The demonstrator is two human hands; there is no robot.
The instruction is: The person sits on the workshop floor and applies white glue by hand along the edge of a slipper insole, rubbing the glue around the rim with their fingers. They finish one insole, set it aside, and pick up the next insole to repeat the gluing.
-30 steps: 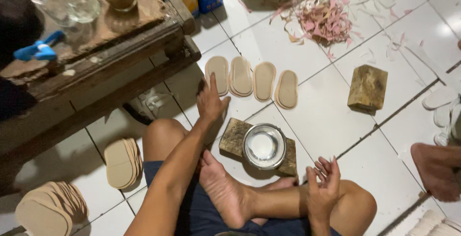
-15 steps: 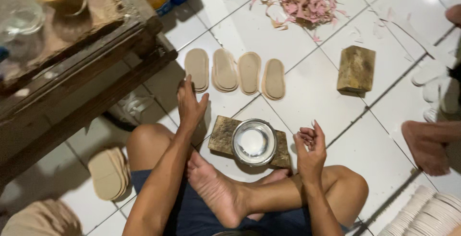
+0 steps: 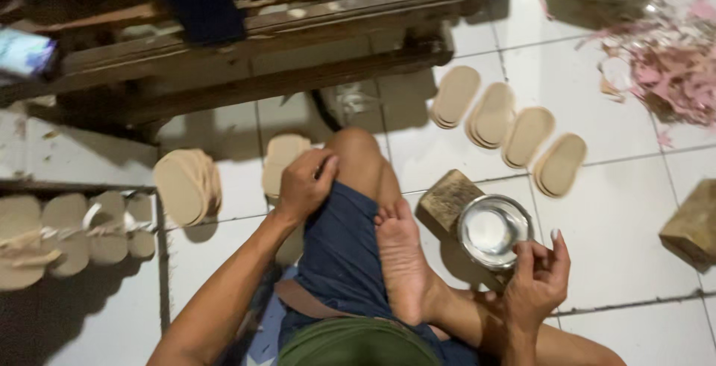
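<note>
While the person sits cross-legged on the white tiled floor [image 3: 619, 217], flat tan insole-shaped cutouts lie all around: four small stacks in a row [image 3: 507, 124] ahead, a fanned pile [image 3: 186, 185] to the left, and one stack [image 3: 282, 159] just beside the raised left knee. They look matte and stiff, with rounded ends. A shallow round metal tin [image 3: 492, 230], shiny at the rim and holding something pale, rests on a rough brown block [image 3: 446, 198] near the bare foot. Another such block [image 3: 692, 224] sits well apart at the right edge.

The left hand [image 3: 304, 185] has its fingers curled over the stack beside the knee, touching its top; whether it actually grips a piece cannot be told. The right hand [image 3: 537, 276] is half open, fingers loosely bent, thumb and fingertips touching the tin's near rim.

A low, worn wooden bench [image 3: 298, 60] runs across the top, and pink scraps [image 3: 671, 75] litter the tiles at upper right. The light is dim, with deep shadow at left.
</note>
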